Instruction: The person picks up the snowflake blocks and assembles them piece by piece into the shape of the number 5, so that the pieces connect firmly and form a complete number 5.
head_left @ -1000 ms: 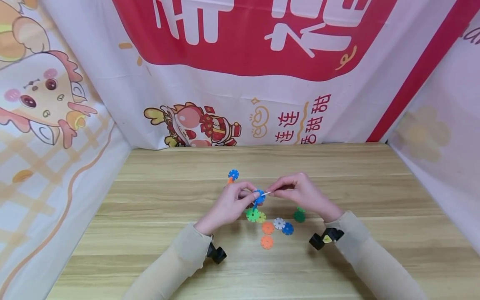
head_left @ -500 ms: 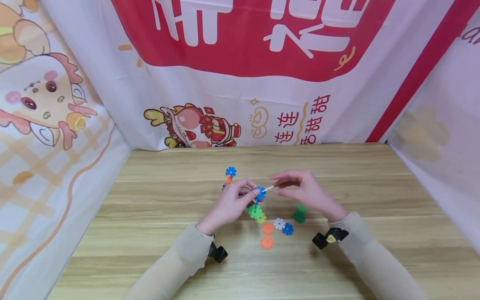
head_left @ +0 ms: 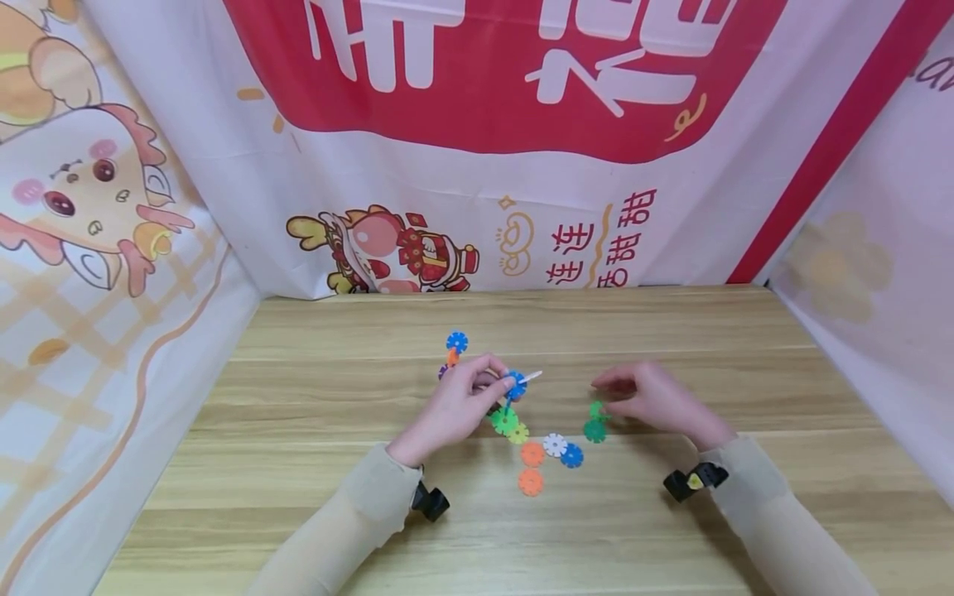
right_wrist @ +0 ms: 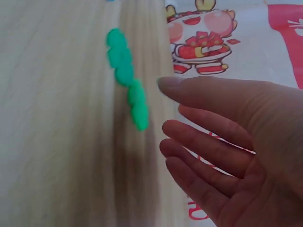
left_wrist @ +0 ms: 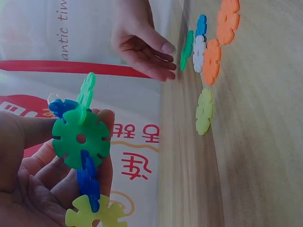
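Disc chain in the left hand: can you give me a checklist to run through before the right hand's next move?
1. Chain supported: ok, the left hand pinches its blue disc.
2. White piece attached: ok, it juts from the blue disc with no fingers on it.
3. White piece fully seated: cannot tell, the joint is too small.
4. Right hand free: ok, it holds nothing.
5. Light green disc near the right hand: ok.
6. Light green disc separate from the dark green disc: not ok, the two meet.

Multicoloured chain of notched discs (left_wrist: 93, 142)
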`<state>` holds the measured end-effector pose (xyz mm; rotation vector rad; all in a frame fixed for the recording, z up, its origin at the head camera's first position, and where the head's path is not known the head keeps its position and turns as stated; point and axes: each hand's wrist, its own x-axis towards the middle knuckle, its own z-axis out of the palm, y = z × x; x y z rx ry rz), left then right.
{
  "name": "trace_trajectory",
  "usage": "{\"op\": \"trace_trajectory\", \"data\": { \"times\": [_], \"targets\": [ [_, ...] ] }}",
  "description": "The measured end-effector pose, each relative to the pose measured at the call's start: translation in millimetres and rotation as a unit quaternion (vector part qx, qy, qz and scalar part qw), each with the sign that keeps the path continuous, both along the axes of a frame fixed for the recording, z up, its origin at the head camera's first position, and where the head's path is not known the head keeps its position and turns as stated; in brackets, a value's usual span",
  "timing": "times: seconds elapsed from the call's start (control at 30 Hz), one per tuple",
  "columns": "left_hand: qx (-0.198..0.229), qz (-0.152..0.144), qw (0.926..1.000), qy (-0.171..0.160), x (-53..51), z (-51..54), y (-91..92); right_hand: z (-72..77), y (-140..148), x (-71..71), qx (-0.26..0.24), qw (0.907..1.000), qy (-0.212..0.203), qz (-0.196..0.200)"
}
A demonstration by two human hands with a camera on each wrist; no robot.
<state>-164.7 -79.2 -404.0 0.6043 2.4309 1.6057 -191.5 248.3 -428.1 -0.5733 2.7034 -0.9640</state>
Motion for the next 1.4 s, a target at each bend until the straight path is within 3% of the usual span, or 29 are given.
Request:
{"op": "trace_trajectory", "data": {
  "times": [0.37,1.03,1.4],
  "targets": [
    [0.001,-0.008,1.0000,-0.005,0.1,-1.2,0.7,-9.7,6.3,0.4,0.008,0.9999,-0.006,0.012],
    [0.002,-0.010,0.9999,-0.007,0.4,-2.0,1.9,-9.7,5.2,-3.5,0.025,0.9992,-0.031,0.007],
    [-0.002,-0.005,0.9999,-0.014,0.7,-0.5,1.5,-13.0,1.6,0.4,-0.035,0.9980,-0.050,-0.016]
  ]
}}
